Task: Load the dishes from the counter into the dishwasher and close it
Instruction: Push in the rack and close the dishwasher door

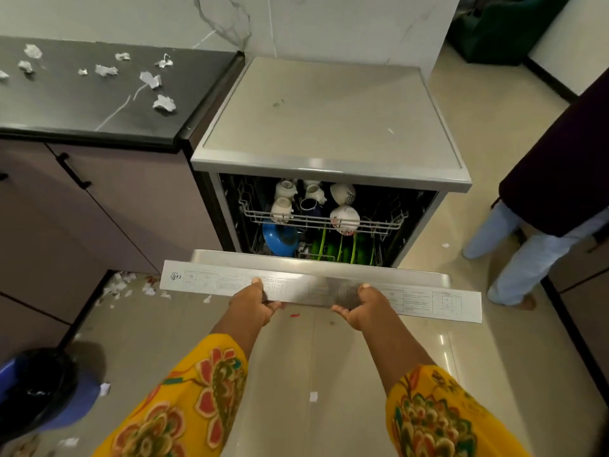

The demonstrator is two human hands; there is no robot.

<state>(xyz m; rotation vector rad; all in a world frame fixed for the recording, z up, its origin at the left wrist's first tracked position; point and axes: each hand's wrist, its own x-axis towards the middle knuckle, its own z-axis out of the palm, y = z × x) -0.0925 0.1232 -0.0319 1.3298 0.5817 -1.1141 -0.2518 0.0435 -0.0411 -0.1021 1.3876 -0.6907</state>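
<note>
Dishes sit inside the stainless-steel dishwasher (329,140) at the centre of the frame: white ceramic cups (282,206) and floral-patterned white bowls (344,219) in the wire upper rack (316,222), a blue plastic bowl (280,240) and upright green plates (342,249) in the lower rack beneath. Its brushed-metal door (316,285) is tilted partly open, the top edge reaching toward the lower middle of the frame, a printed white label strip running along that edge.

Both hands grip the door's top edge. On the left hand (253,305) the thumb lies flat on the upper face and the fingers curl under the lip, their tips showing just below it. On the right hand (361,306) the thumb likewise presses on top and the fingers wrap underneath. Yellow flowered sleeves cover both forearms.

At the upper left, a dark marbled countertop (99,94) carries crumpled white paper scraps (163,103); more scraps lie on the floor beside the cabinet. A blue bin with a black liner (43,387) stands at the lower left. Another person's pale trouser legs (514,258) stand at the right edge.
</note>
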